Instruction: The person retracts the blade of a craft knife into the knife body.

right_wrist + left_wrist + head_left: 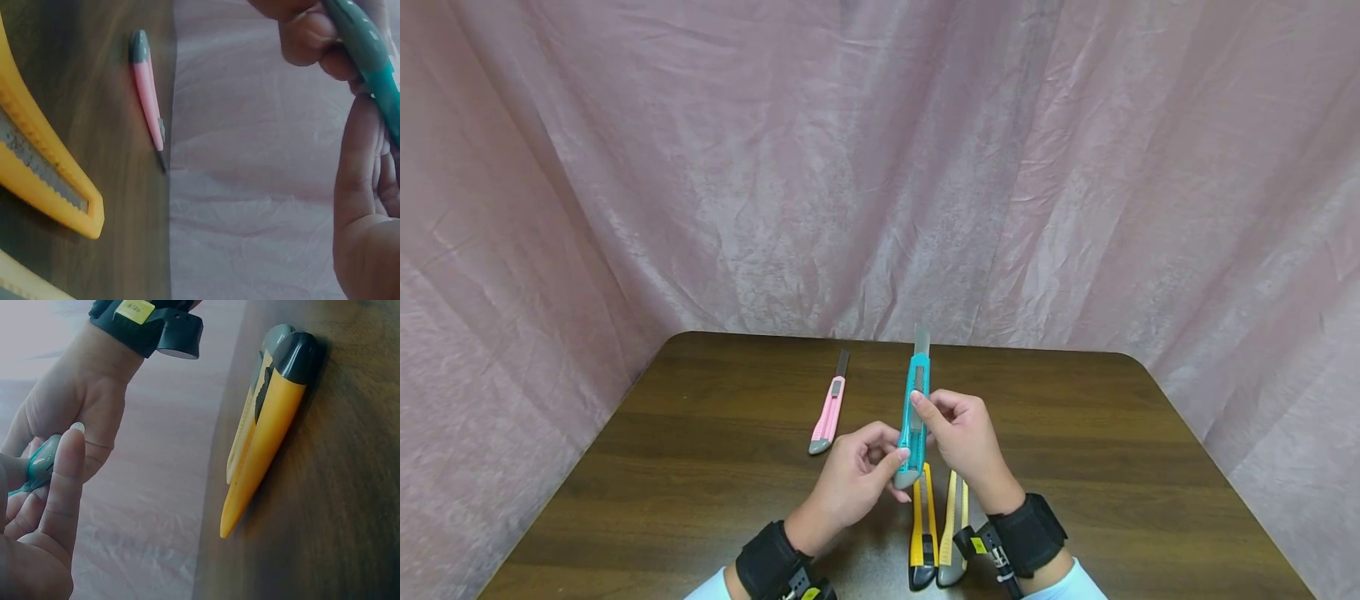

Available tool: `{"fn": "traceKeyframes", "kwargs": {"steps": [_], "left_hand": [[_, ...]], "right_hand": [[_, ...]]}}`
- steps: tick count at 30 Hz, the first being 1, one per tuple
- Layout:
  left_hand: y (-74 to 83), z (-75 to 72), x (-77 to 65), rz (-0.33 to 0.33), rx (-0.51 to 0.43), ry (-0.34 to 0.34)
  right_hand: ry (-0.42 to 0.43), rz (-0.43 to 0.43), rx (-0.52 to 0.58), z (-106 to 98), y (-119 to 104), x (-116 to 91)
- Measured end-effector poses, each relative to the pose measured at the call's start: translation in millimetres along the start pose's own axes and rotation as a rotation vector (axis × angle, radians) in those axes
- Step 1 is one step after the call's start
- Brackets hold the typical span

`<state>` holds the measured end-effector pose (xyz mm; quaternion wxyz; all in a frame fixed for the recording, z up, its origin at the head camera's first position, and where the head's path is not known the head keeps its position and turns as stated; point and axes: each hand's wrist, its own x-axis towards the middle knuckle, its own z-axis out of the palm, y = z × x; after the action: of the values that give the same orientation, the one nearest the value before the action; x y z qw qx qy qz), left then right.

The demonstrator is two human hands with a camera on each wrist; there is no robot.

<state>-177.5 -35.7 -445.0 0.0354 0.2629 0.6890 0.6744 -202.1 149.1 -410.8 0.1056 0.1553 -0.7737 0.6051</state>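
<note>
A teal utility knife with a grey end is held up over the table, its blade sticking out at the far end. My left hand pinches it near the grey end, thumb on top. Higher along the handle, my right hand grips it with the thumb on the slider side. In the left wrist view the knife's grey end shows between fingers. The right wrist view has the teal handle at its right edge, against both hands.
A pink utility knife with its blade out lies on the brown wooden table to the left. An orange-yellow utility knife and a pale yellow one lie side by side below the hands. A pink curtain hangs behind.
</note>
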Motion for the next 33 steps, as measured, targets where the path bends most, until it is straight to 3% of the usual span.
{"fn": "traceKeyframes", "kwargs": {"steps": [6,13,22,33], "left_hand": [[-1.8,-0.4,-0.9,-0.044,0.014,-0.004],[-0.9,-0.5,-0.1,-0.027,0.017,0.009],[-1.2,-0.5,0.4,-0.027,0.007,0.005],[-1.3,0.0,2.3,0.021,-0.014,0.014]], "right_hand": [[-0.026,0.006,-0.022,-1.7,0.1,0.9],[-0.038,-0.047,-0.023,-1.7,0.8,0.6],[-0.062,0.048,-0.044,-3.5,-3.6,1.0],[-0.078,-0.04,-0.052,-3.6,1.0,2.1]]}}
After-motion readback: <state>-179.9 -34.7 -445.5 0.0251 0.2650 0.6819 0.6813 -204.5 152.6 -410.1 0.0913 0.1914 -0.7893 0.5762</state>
